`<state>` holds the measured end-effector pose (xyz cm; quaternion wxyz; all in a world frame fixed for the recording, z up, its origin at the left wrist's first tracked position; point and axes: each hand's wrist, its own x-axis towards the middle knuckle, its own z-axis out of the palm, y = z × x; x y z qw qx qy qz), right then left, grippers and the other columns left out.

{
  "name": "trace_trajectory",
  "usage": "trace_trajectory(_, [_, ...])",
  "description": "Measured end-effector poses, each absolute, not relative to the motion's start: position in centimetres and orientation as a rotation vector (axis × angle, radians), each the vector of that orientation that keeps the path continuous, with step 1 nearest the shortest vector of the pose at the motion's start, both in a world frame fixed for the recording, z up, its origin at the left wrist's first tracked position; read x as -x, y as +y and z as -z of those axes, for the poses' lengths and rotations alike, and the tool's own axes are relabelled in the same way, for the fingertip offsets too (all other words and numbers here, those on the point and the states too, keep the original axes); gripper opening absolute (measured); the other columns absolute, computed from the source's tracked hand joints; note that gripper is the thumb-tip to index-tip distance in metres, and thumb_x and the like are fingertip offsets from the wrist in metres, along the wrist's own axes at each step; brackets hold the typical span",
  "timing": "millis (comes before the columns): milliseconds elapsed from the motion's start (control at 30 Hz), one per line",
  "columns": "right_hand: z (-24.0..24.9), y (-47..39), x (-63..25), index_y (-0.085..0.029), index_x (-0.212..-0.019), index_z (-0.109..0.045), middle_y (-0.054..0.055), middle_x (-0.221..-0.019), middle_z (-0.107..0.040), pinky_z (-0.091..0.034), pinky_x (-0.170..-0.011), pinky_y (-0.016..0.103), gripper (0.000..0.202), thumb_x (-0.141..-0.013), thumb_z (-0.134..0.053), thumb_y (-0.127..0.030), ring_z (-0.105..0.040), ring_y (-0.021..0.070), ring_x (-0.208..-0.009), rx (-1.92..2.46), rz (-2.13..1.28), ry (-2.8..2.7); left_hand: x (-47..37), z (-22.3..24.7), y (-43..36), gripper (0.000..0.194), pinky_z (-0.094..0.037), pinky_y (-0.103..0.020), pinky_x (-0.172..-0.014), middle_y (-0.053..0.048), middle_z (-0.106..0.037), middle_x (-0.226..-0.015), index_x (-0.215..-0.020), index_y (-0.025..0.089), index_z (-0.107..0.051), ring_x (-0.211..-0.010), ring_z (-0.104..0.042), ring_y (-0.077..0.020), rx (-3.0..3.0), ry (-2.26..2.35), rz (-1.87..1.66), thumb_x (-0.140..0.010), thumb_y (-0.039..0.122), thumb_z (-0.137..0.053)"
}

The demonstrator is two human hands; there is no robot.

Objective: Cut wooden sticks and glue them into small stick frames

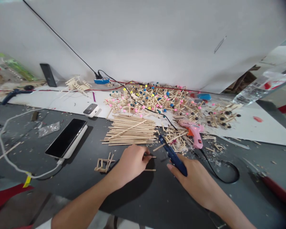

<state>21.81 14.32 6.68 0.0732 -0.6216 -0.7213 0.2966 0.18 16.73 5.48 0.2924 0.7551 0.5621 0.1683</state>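
Observation:
My left hand (133,162) is closed at the centre, its fingertips pinching a thin wooden stick (153,156) whose end pokes out to the right. My right hand (193,178) wraps round a dark blue hand tool (173,156), tilted up and to the left; its tip lies near a short stick (159,147). Just beyond my left hand lies a pile of long wooden sticks (131,130). A small stick frame (105,163) stands left of my left wrist. Another stick shows partly from under my left hand.
Behind are many stick pieces with coloured balls (152,98). A pink glue gun (194,132) with a black cable lies right of short cut pieces (178,140). A phone (66,138) on a white block and a white cable are at left; a red-handled tool (276,189) is at right.

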Motion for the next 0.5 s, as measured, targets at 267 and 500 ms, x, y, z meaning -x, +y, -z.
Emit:
trace_trajectory(267, [-6.3, 13.7, -21.1, -0.019, -0.092, -0.066, 0.007, -0.077, -0.072, -0.045, -0.064, 0.029, 0.023, -0.090, -0.049, -0.034, -0.068, 0.0237, -0.072, 1.738, -0.945, -2.132, -0.9, -6.4, 16.5, 0.028, -0.033, -0.022, -0.059, -0.001, -0.060, -0.066, -0.075, 0.017, -0.062, -0.061, -0.052, -0.0118, -2.054, 1.297, -0.682, -0.096, 0.031, -0.049])
trace_trajectory(500, [-5.9, 13.2, -20.8, -0.019, -0.097, -0.063, 0.007, -0.080, -0.072, -0.045, -0.065, 0.030, 0.020, -0.091, -0.048, -0.030, -0.070, 0.0252, -0.077, 1.769, -0.942, -2.166, -1.0, -5.5, 16.3, 0.029, -0.032, -0.024, -0.060, -0.002, -0.058, -0.065, -0.075, 0.017, -0.059, -0.061, -0.050, -0.0122, -2.176, 1.265, -0.741, -0.097, 0.022, -0.041])
